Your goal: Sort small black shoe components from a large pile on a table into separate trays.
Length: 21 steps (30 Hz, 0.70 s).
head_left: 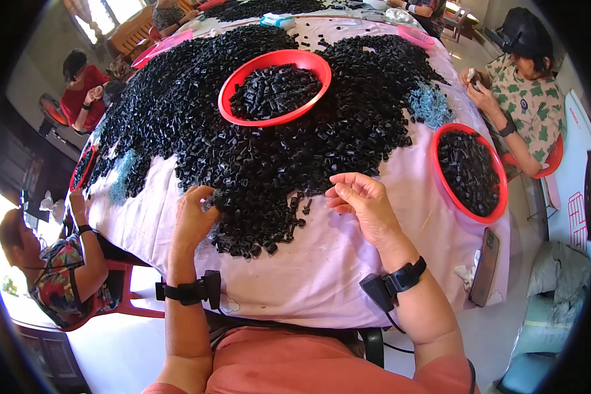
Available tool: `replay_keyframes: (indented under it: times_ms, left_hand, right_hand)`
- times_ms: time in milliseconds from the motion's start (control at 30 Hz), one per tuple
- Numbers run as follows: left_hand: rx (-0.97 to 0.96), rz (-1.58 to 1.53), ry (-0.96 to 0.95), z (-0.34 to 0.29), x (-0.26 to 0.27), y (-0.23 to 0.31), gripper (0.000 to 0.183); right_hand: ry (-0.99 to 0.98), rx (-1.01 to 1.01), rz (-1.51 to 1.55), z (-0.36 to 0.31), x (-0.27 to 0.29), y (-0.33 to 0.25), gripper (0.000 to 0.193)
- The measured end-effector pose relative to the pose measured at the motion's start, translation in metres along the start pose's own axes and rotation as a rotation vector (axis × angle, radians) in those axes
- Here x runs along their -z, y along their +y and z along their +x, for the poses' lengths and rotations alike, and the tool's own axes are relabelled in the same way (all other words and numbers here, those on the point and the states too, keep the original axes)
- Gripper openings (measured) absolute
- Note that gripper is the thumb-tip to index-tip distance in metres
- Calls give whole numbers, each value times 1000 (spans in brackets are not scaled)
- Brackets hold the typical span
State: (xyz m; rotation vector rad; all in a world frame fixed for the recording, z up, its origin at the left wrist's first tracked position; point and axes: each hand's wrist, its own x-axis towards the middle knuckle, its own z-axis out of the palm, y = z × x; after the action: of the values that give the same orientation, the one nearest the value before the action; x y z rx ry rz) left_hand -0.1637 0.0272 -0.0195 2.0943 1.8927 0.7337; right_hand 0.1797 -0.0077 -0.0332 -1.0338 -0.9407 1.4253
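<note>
A wide heap of small black plastic pieces (262, 157) covers much of the table, and both hands are at its near edge. My left hand (194, 217) is at the heap's left, its fingers curled in toward the thumb. Some clear, shiny bits show beside those fingers, but what they grip is too small to make out. Over the heap's right edge, my right hand (364, 203) has thumb and fingertips drawn together. Whatever lies between them blends into the dark pieces behind. A few loose black pieces lie on the cloth between the hands.
A red basin (228, 113) of black pieces sits on the heap, another red basin (435, 164) at right. Clear bluish pieces (430, 105) form small piles on both sides. A phone (484, 269) lies at the right edge of the pink tablecloth (308, 282). Several people sit around the table.
</note>
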Motion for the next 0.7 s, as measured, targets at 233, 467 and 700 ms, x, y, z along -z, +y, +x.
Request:
replay_keyframes:
  times_ms: [233, 467, 700]
  left_hand:
    - [117, -166, -21, 4, 2, -21, 35]
    - [208, -259, 2, 5, 19, -22, 35]
    - [91, -342, -145, 5, 32, 35, 39]
  right_hand:
    - [-6, 1, 1, 1, 1, 0, 20]
    - [-1, -14, -5, 0, 1, -1, 21]
    - [-3, -26, 14, 1, 2, 0, 20]
